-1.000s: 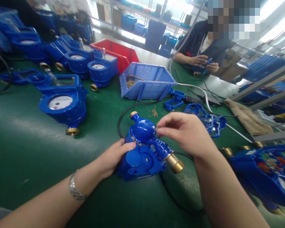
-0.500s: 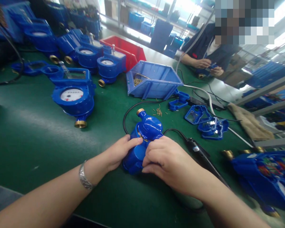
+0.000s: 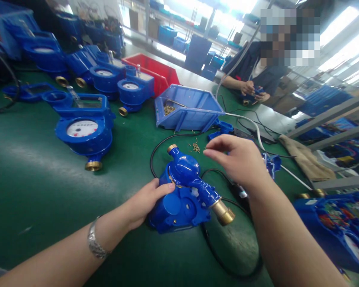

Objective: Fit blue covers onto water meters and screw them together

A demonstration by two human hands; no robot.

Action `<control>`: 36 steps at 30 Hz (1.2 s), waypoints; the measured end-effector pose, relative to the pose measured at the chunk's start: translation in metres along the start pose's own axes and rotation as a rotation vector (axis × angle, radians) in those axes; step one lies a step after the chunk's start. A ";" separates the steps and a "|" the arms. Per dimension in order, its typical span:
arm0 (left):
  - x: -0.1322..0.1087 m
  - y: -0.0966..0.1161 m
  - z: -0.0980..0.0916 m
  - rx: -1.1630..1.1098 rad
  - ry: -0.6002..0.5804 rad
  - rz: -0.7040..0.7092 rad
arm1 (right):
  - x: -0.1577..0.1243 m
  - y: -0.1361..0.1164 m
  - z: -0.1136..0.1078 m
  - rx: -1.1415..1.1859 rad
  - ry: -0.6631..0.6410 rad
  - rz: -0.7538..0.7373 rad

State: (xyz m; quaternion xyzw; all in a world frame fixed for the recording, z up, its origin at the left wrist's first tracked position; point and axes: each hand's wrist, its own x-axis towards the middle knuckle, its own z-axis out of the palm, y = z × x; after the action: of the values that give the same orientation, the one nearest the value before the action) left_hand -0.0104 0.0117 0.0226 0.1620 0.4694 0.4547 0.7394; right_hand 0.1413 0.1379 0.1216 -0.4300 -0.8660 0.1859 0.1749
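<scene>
A blue water meter (image 3: 184, 171) lies face down on the green table, its domed underside and brass threaded ends showing. My left hand (image 3: 148, 201) is closed around its left side, with the thumb on top by the dome. One small brass screw sits in a hole of the meter's blue housing. My right hand (image 3: 237, 159) is beyond the meter, thumb and forefinger pinched at a lone brass screw beside a small pile of brass screws (image 3: 196, 146). The fingertips nearly hide that screw.
A blue bin (image 3: 191, 115) with brass screws stands behind the pile, a red bin (image 3: 167, 73) behind it. Upright meters (image 3: 83, 129) fill the left. A black corded driver (image 3: 242, 194) lies under my right forearm. More meters (image 3: 332, 223) are at right. Across the table, a person handles a blue part.
My right hand has left the meter's housing and moved up and away to the screws. The left hand still holds the meter. The view has shifted slightly.
</scene>
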 end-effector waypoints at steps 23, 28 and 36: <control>0.004 -0.003 -0.002 -0.046 0.065 0.021 | -0.010 -0.033 0.010 -0.004 -0.342 -0.230; 0.007 -0.009 -0.006 -0.039 0.073 0.071 | -0.027 -0.052 0.029 -0.460 -0.489 -0.519; 0.009 -0.011 -0.006 -0.034 0.059 0.098 | -0.027 -0.056 0.037 -0.595 -0.403 -0.664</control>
State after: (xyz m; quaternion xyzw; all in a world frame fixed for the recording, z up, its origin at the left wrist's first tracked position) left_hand -0.0085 0.0122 0.0066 0.1587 0.4747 0.5028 0.7047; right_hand 0.1013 0.0784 0.1124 -0.1175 -0.9885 -0.0559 -0.0768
